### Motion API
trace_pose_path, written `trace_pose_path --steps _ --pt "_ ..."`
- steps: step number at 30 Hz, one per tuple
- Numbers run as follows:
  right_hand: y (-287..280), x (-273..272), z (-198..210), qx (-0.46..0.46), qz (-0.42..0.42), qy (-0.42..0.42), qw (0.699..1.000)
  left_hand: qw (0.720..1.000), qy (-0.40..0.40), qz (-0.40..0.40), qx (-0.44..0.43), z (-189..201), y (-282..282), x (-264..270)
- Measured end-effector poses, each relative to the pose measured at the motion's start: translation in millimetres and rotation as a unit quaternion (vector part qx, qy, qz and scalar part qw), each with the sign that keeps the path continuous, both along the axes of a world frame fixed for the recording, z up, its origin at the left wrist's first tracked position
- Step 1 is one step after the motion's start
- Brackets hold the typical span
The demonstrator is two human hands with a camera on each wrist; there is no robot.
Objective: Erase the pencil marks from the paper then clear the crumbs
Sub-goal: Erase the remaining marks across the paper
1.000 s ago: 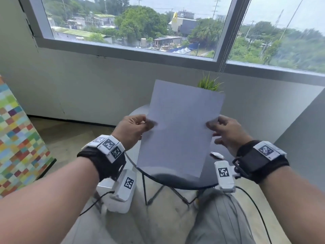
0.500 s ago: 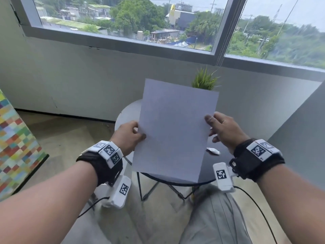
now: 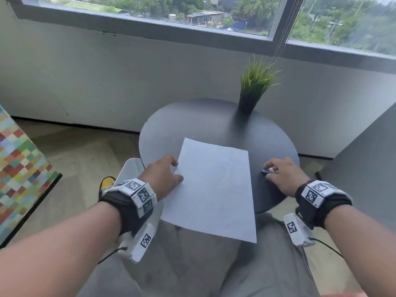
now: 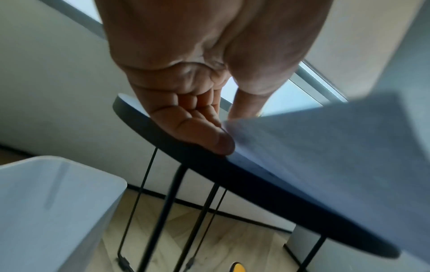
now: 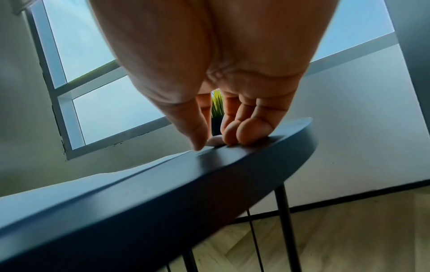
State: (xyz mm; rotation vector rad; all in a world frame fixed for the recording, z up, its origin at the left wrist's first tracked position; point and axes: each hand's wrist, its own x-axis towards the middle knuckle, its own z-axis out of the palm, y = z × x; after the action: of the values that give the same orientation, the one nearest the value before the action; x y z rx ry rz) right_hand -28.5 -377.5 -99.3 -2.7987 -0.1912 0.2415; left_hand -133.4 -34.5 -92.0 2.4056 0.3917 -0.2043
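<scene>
Lying on round dark table [image 3: 214,121] below window [image 3: 150,9], paper [image 3: 214,189] held by left hand [image 3: 162,179], right hand [image 3: 282,174] gripping eraser [image 3: 269,170]

A right hand [image 5: 209,73], seen from beneath the wrist, sets its thumb [image 5: 196,134] and fingertips [image 5: 246,132] on the rim of a dark round table [image 5: 163,193], closing on a small pale eraser [image 5: 214,142]; a potted plant [image 5: 217,104] shows between the fingers; behind, a window [image 5: 81,55] and a pale wall; below, a wooden floor [image 5: 349,230].
</scene>
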Motion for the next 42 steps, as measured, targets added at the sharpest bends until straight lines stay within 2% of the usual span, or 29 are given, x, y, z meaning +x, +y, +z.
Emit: trace_pose_path --steps 4,10,14,19,23,27,32,34,38,40,42 --pt "0.2 7.2 1.9 -0.021 -0.011 0.001 1.000 0.987 -0.007 -0.072 0.147 8.2 7.9 4.6" --pt "6.5 15.2 12.4 -0.063 -0.025 0.025 0.997 0.946 0.026 -0.203 0.252 14.0 16.2 38.5" --pt "26.2 25.5 30.8 -0.040 0.002 0.021 0.999 0.911 0.068 -0.275 0.301 11.4 13.7 59.7" --pt "84.2 23.7 55.6 0.016 0.097 0.023 0.995 0.899 0.071 -0.326 0.283 2.6 -6.3 59.5" --pt "122.4 13.8 40.3 -0.009 0.177 0.060 0.982 0.900 0.047 -0.336 0.273 -4.3 -16.2 53.9" --pt "127.5 1.7 20.6 -0.049 0.182 0.055 0.980 0.902 0.058 -0.333 0.269 -3.3 -7.2 57.2" --pt "124.8 -6.2 25.7 -0.086 0.211 0.045 0.973 0.889 0.059 -0.353 0.286 -1.8 -3.5 63.5" --pt "126.7 -17.1 31.8 -0.105 0.264 0.045 0.958 0.882 0.056 -0.368 0.289 -2.3 -4.3 63.6" --pt "137.9 -38.5 33.5 -0.111 0.401 0.058 0.908 0.870 0.043 -0.399 0.286 -5.8 -4.2 61.4" --pt "139.1 -31.2 32.4 -0.114 0.395 0.060 0.910 0.869 0.037 -0.403 0.284 -6.7 -3.9 62.5" --pt "136.4 -18.9 32.6 -0.110 0.358 0.061 0.925 0.871 0.030 -0.402 0.282 -6.5 -2.1 66.4"
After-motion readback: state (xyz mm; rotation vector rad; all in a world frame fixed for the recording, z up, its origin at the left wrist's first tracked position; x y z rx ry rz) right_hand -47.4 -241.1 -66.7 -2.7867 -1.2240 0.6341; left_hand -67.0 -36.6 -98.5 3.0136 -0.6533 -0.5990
